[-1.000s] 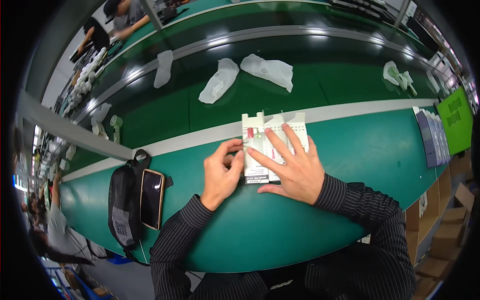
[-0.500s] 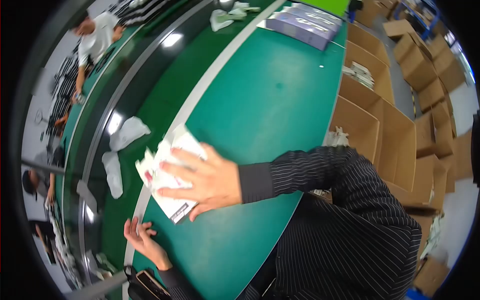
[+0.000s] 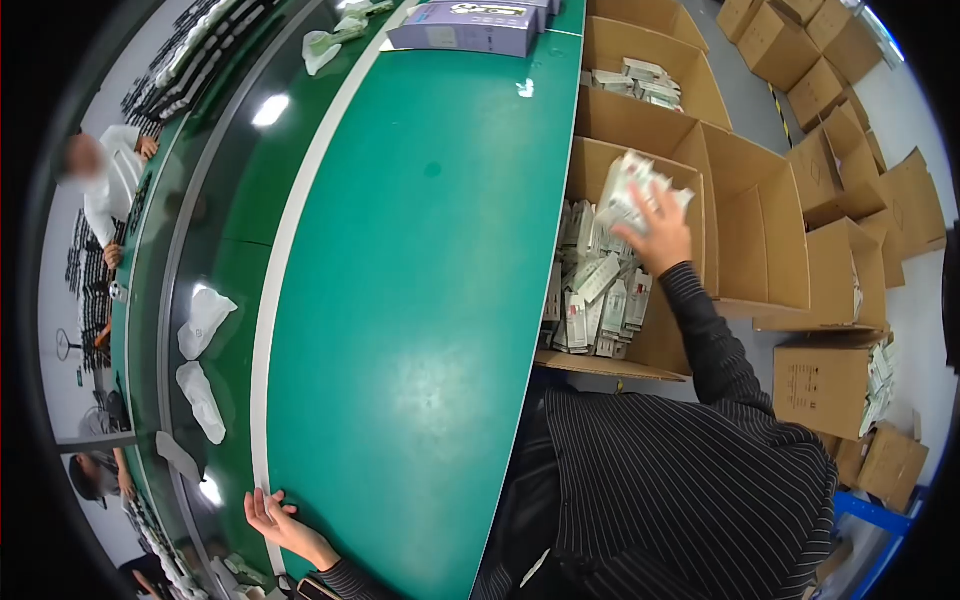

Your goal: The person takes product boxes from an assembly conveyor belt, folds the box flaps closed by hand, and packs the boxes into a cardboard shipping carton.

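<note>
My right hand (image 3: 660, 232) grips a bunch of white small cartons (image 3: 630, 190) above an open cardboard box (image 3: 650, 352) at the table's right side. Motion blurs these cartons, so their number cannot be told. Under the hand, the box holds many loose white small cartons (image 3: 600, 290), lying at mixed angles. My left hand (image 3: 288, 528) rests at the near left of the green table (image 3: 420, 300), by the white strip. Its fingers are loosely bent and apart, with nothing in them.
Purple boxes (image 3: 465, 28) lie at the table's far end. White plastic bags (image 3: 205, 322) sit on the green conveyor belt (image 3: 245, 265) to the left. More cardboard boxes (image 3: 755, 220) stand at the right. A co-worker in white (image 3: 112, 185) stands across the belt.
My right hand has swung from the table's left edge to above the cardboard box, carrying the white cartons. My left hand stays near the strip. The view has turned rightward.
</note>
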Available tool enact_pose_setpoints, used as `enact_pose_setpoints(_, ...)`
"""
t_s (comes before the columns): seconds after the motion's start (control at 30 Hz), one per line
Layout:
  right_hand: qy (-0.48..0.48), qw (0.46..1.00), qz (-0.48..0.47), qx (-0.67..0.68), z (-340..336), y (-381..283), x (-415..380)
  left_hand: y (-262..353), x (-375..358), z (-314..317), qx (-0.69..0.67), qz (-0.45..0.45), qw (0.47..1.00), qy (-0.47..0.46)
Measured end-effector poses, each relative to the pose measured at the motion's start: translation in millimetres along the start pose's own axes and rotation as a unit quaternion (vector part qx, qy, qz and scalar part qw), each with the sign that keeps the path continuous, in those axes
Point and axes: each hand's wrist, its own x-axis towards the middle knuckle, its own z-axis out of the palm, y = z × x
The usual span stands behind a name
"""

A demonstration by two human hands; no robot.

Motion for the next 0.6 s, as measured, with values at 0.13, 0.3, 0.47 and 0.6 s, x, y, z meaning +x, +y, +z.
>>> enact_pose_setpoints(0.13, -0.206, 0.975, -0.074, -0.043, 86.7, -20.1, -49.3, -9.9, -0.7, -12.9, -0.006, 0.009, 1.000, 0.012)
enact_pose_setpoints(0.3, -0.181, 0.972, -0.137, -0.064, 152.3, -40.2, -40.6, -10.9, -4.5, -12.6, -0.016, -0.003, 1.000, 0.027)
enact_pose_setpoints(0.47, -0.149, 0.976, -0.140, -0.079, 211.9, -41.8, -2.1, -15.7, -4.5, -11.4, -0.007, -0.008, 0.999, 0.040)
enact_pose_setpoints(0.6, -0.167, 0.973, -0.128, -0.092, 227.9, -53.9, 13.2, -21.9, 5.4, -7.4, 0.017, -0.009, 0.998, 0.053)
